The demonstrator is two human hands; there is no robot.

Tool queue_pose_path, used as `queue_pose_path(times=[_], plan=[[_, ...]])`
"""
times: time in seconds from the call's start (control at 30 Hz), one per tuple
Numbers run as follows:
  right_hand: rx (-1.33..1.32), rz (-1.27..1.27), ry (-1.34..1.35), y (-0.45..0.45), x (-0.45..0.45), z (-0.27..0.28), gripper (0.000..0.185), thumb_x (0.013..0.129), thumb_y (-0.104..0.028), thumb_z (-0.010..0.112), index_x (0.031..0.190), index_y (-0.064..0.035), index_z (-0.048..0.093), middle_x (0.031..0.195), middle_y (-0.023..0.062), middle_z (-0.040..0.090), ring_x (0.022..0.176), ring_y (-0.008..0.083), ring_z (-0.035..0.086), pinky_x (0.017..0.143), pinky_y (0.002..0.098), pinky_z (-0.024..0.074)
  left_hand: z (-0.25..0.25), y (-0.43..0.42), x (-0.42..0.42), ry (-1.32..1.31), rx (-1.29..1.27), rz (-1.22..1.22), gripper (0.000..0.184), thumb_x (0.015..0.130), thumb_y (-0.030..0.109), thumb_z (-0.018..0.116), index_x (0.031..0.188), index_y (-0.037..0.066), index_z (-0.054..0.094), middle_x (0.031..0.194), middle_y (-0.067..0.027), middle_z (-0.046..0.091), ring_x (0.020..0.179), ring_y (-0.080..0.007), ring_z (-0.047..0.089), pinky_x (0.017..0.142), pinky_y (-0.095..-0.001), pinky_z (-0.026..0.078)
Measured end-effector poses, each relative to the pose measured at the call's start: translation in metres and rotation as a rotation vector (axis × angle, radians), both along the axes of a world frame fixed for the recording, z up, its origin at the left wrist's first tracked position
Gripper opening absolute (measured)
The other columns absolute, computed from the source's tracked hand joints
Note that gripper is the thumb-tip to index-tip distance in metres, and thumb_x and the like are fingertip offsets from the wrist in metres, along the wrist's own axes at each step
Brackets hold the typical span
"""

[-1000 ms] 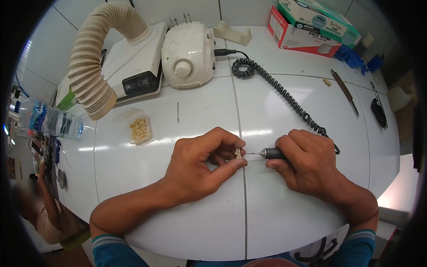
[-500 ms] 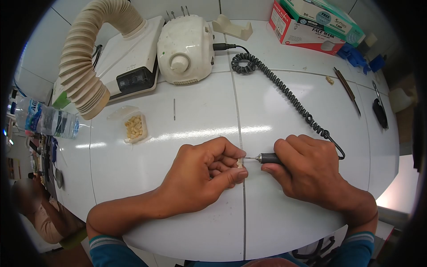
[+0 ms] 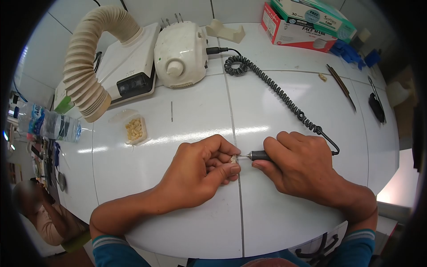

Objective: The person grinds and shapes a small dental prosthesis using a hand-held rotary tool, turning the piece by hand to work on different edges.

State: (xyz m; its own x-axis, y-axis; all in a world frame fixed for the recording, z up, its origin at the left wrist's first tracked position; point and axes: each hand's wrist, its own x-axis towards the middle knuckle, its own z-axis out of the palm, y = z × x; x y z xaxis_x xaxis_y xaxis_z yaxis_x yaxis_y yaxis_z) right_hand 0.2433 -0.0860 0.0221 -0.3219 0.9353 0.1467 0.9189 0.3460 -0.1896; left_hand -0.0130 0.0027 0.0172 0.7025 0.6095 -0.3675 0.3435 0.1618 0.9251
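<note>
Between thumb and fingertips, my left hand (image 3: pixel 195 171) pinches a small pale tooth-shaped piece (image 3: pixel 233 159). My right hand (image 3: pixel 302 167) is wrapped round a dark rotary handpiece (image 3: pixel 259 155), whose thin metal bit points left and meets the piece or stops just beside it; which one I cannot tell. A black coiled cord (image 3: pixel 282 94) runs from the handpiece to a white control unit (image 3: pixel 180 55) with a round knob. Left of centre, an open clear box (image 3: pixel 135 129) holds several yellowish tooth-like pieces. A thin metal bit (image 3: pixel 171 111) lies on the table near it.
A ribbed hose (image 3: pixel 84 66) arches over a white machine (image 3: pixel 129 66). Face mask boxes (image 3: pixel 302 33), blue items (image 3: pixel 347 52), a brown tool (image 3: pixel 341 86) and a black-handled tool (image 3: pixel 376 107) lie right. A water bottle (image 3: pixel 49 122) and another person (image 3: pixel 49 218) are at left.
My left hand has turned slightly and tilted the pale piece. My right hand and the handpiece have moved left with it, and the whole view has shifted a little.
</note>
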Motion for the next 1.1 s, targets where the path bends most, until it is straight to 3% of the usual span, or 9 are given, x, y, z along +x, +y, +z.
queue_pose_path(times=[0.13, 0.23, 0.33, 1.1], plan=[[0.001, 0.004, -0.012, 0.0007, 0.0003, -0.0006, 0.04, 0.105, -0.045, 0.081, 0.09, -0.0112, 0.067, 0.074, 0.0051, 0.065, 0.06, 0.0221, 0.069, 0.049, 0.0392, 0.0482, 0.0002, 0.0002, 0.0004, 0.002, 0.013, -0.005, 0.026, 0.111, 0.003, 0.076, 0.132, -0.01, 0.066, 0.11, -0.0143, 0.08, 0.1, -0.0148, 0.08, 0.084, -0.0276, 0.065], [0.002, 0.003, -0.006, -0.0003, 0.0008, -0.004, 0.041, 0.104, -0.044, 0.083, 0.089, -0.0109, 0.063, 0.073, 0.0039, 0.058, 0.059, 0.0224, 0.063, 0.051, 0.0401, 0.0435, 0.0001, 0.0002, 0.0006, 0.004, 0.018, -0.004, 0.025, 0.111, 0.003, 0.075, 0.131, -0.01, 0.067, 0.109, -0.0142, 0.079, 0.1, -0.0148, 0.08, 0.084, -0.0274, 0.065], [0.003, 0.01, -0.031, 0.001, 0.0008, -0.0014, 0.041, 0.106, -0.045, 0.08, 0.088, -0.0116, 0.066, 0.073, 0.0043, 0.064, 0.06, 0.0208, 0.069, 0.048, 0.0388, 0.048, 0.0021, 0.0002, 0.0016, 0.014, 0.017, -0.003, 0.025, 0.111, 0.002, 0.075, 0.131, -0.01, 0.067, 0.108, -0.0142, 0.079, 0.1, -0.0149, 0.08, 0.084, -0.0274, 0.065], [0.027, 0.022, -0.018, 0.0013, 0.0016, -0.0031, 0.04, 0.106, -0.044, 0.081, 0.089, -0.0116, 0.067, 0.073, 0.0039, 0.064, 0.059, 0.0203, 0.069, 0.047, 0.0378, 0.0474, 0.0025, -0.0007, 0.0034, 0.024, 0.044, 0.0, 0.022, 0.111, 0.0, 0.075, 0.128, -0.01, 0.067, 0.107, -0.0151, 0.08, 0.098, -0.0153, 0.081, 0.083, -0.0275, 0.065]])
